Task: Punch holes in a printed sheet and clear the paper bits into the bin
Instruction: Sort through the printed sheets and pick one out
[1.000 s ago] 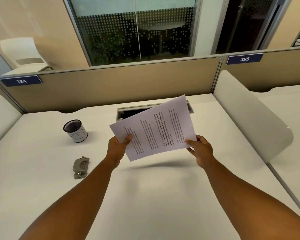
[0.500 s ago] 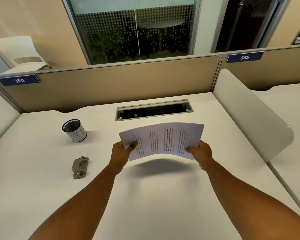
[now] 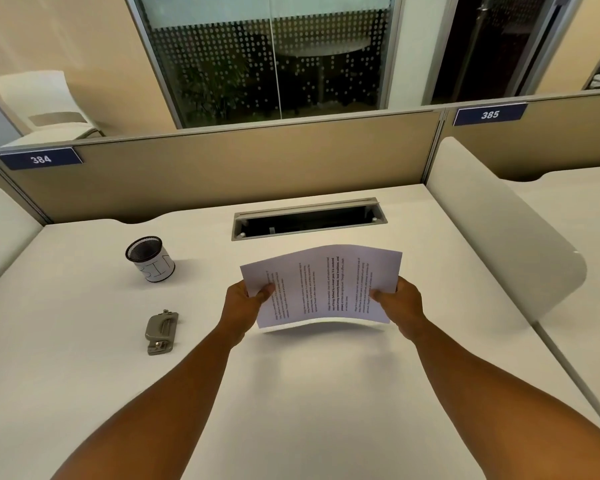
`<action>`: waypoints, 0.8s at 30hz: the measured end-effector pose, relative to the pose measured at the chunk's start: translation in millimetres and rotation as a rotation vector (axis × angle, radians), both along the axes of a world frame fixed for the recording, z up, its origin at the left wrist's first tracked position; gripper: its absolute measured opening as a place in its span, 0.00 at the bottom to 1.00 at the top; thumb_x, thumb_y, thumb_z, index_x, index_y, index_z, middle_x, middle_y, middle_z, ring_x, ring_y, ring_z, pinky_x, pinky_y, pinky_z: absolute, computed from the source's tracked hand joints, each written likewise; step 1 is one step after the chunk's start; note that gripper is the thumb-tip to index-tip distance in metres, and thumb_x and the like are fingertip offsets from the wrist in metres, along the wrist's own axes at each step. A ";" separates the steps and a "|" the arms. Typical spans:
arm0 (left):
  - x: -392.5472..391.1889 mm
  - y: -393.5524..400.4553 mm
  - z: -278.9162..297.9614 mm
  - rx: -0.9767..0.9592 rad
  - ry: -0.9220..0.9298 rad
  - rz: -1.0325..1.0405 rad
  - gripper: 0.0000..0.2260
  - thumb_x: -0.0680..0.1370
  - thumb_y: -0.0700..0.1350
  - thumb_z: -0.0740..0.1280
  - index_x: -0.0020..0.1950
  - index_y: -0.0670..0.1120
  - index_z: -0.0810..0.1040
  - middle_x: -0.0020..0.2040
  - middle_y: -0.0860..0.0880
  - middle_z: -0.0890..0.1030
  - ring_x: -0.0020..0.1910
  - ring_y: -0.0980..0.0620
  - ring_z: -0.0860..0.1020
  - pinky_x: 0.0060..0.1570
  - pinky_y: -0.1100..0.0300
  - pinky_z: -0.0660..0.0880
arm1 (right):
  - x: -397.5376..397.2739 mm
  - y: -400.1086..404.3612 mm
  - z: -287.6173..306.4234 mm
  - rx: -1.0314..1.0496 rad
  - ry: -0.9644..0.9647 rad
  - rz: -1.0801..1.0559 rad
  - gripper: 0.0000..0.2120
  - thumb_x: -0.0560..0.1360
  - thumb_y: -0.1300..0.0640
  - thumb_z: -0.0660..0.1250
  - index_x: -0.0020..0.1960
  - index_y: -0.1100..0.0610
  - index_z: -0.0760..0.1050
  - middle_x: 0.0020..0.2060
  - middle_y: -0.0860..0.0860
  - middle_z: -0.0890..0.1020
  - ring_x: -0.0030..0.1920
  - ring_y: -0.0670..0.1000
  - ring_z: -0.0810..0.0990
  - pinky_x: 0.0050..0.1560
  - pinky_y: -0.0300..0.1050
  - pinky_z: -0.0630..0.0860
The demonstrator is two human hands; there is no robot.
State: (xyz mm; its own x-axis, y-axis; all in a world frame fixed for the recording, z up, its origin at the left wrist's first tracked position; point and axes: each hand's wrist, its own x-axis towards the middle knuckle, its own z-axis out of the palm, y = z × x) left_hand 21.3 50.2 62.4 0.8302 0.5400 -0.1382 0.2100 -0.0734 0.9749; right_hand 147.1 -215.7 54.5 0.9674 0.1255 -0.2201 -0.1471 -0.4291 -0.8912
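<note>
Printed sheet (image 3: 321, 285): held above the desk (image 3: 84, 375), bowed upward along its middle, its text lines running sideways to the viewer.
Left hand (image 3: 245, 303): pinches the sheet's 9 o'clock edge, thumb on top.
Right hand (image 3: 400, 303): pinches the 3 o'clock edge, thumb on top.
Hole punch (image 3: 160, 332): lies on the desk at 9 o'clock of the left hand, apart from it.
Mesh cup (image 3: 149, 258): stands upright at 12 o'clock of the punch; its label seems to read "BIN".
</note>
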 end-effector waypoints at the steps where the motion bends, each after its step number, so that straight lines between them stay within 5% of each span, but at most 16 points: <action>1: 0.4 0.3 1.2 0.003 -0.004 -0.006 0.07 0.79 0.42 0.68 0.57 0.48 0.78 0.49 0.53 0.83 0.44 0.52 0.83 0.38 0.66 0.81 | -0.2 -0.4 1.2 0.004 0.001 0.003 0.18 0.73 0.62 0.71 0.62 0.56 0.74 0.57 0.57 0.81 0.52 0.58 0.80 0.55 0.54 0.79; 24: -4.1 1.1 5.2 0.005 0.054 0.007 0.08 0.79 0.41 0.68 0.58 0.46 0.78 0.50 0.50 0.82 0.46 0.53 0.80 0.40 0.65 0.77 | -6.2 -4.8 5.4 -0.001 -0.040 0.029 0.17 0.75 0.59 0.70 0.62 0.55 0.74 0.57 0.56 0.81 0.53 0.60 0.81 0.55 0.55 0.80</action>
State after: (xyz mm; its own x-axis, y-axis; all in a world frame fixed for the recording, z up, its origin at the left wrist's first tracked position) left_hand 17.2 51.3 67.7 0.8178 0.5467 -0.1801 0.2627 -0.0762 0.9619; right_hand 141.0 -220.5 59.8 0.9713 0.1534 -0.1816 -0.0990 -0.4337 -0.8956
